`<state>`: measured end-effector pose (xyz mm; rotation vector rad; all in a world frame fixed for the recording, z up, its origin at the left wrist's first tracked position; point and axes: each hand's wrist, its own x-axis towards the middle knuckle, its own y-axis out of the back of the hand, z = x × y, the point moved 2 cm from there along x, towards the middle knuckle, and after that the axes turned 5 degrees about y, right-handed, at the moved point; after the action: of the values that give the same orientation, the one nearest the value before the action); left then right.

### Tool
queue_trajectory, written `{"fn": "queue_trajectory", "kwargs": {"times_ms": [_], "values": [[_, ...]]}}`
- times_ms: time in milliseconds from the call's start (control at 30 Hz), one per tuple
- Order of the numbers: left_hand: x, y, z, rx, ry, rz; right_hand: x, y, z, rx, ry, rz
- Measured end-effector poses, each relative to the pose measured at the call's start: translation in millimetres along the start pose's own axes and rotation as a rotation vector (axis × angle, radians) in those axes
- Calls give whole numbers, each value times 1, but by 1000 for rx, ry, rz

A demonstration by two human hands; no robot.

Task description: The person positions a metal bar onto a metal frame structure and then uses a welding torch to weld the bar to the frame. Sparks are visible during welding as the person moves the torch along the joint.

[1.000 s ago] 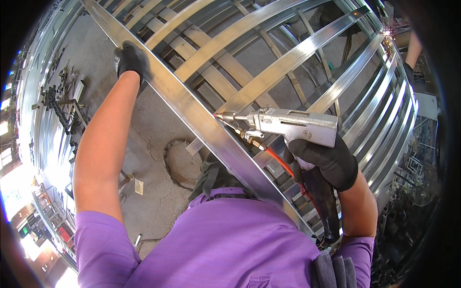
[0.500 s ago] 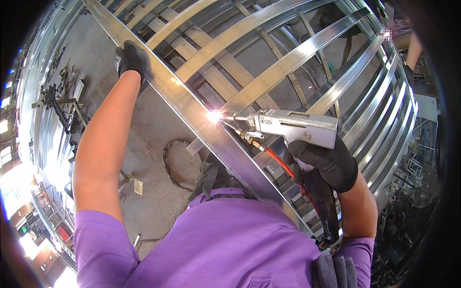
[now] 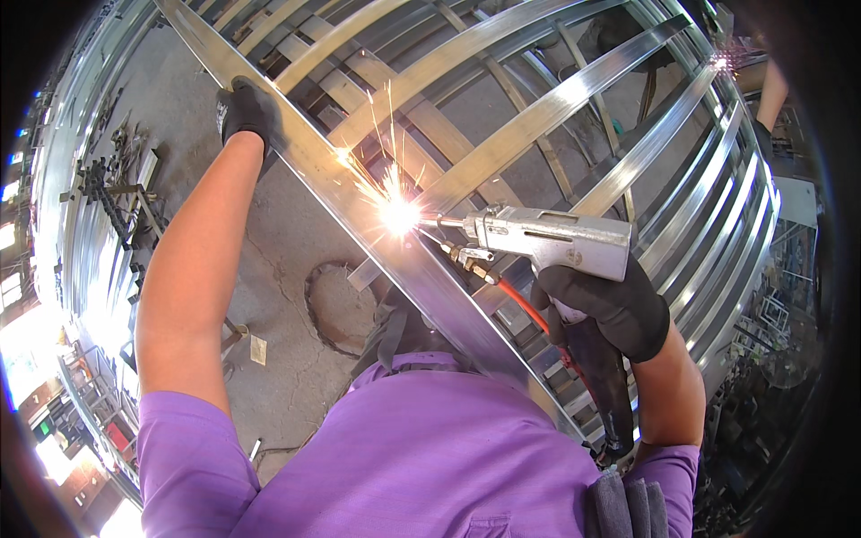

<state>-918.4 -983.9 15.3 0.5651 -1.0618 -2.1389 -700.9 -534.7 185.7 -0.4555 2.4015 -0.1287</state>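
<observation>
My right hand [image 3: 610, 309], in a black glove, grips the handle of a silver welding gun [image 3: 556, 238]. An orange hose [image 3: 525, 300] runs back from the gun's front. The tip meets a long metal beam [image 3: 336, 202] where a slat [image 3: 502, 143] joins it, and a bright arc throws sparks up and to the left. Farther up the same beam, my left hand [image 3: 244, 117], gloved too, is closed round it, thumb on the top face; its other fingers are partly hidden on the far side.
Several crossing metal slats form a large frame [image 3: 619, 170] ahead and to the right. At the far right, another person's arm [image 3: 771, 94] is beside a second spark [image 3: 720, 63]. Metal scraps [image 3: 117, 193] lie on the left, and a round cover [image 3: 341, 309] is set in the concrete floor.
The arc has grown larger and brighter, with long sparks now flying up from the joint. Both hands and the gun have hardly moved.
</observation>
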Motion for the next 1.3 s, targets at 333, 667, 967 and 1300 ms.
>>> {"fn": "queue_trajectory", "kwargs": {"times_ms": [333, 667, 967, 1300], "values": [[-15, 9, 9, -103, 52, 5, -6, 1, -5, -30, -41, -11], [-12, 8, 6, -38, 31, 27, -32, 3, -10, -6, 60, 104], [37, -41, -29, -226, 43, 27, -135, -25, -3, -154, 415, 644], [27, -28, -32, -240, -147, -181, -270, -74, 35, -227, 317, 1013]]}}
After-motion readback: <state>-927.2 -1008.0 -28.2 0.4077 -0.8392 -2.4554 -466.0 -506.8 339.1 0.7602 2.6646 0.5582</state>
